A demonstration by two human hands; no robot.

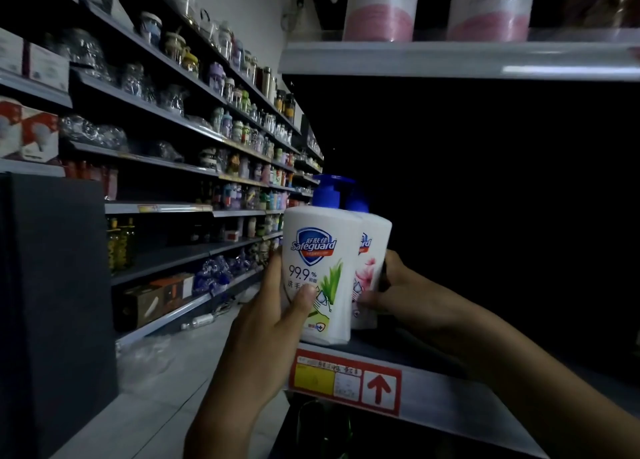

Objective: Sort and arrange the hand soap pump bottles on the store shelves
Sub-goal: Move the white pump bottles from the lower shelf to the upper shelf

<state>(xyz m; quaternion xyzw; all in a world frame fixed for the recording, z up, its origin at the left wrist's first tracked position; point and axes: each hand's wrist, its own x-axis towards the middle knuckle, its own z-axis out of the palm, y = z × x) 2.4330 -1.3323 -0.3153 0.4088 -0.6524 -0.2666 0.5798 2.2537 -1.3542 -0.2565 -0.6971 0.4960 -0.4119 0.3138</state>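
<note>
Two white Safeguard hand soap pump bottles with blue pumps stand side by side at the left end of a dark shelf (pixel 450 386). The front bottle (pixel 322 250) has a green leaf label; my left hand (pixel 277 306) grips it from the left, thumb across its front. Behind it to the right is a bottle with a pink flower label (pixel 372 247), held by my right hand (pixel 398 292), fingers curled round its right side. The two bottles touch each other. Their bases sit at or just above the shelf's front edge.
A red and yellow price tag with an up arrow (pixel 346 379) is on the shelf edge. The shelf above (pixel 450 60) carries two large white and pink bottles (pixel 381 8). Long shelves of jars and cups (pixel 207 129) line the aisle's left side. A green bottle (pixel 322 427) stands below.
</note>
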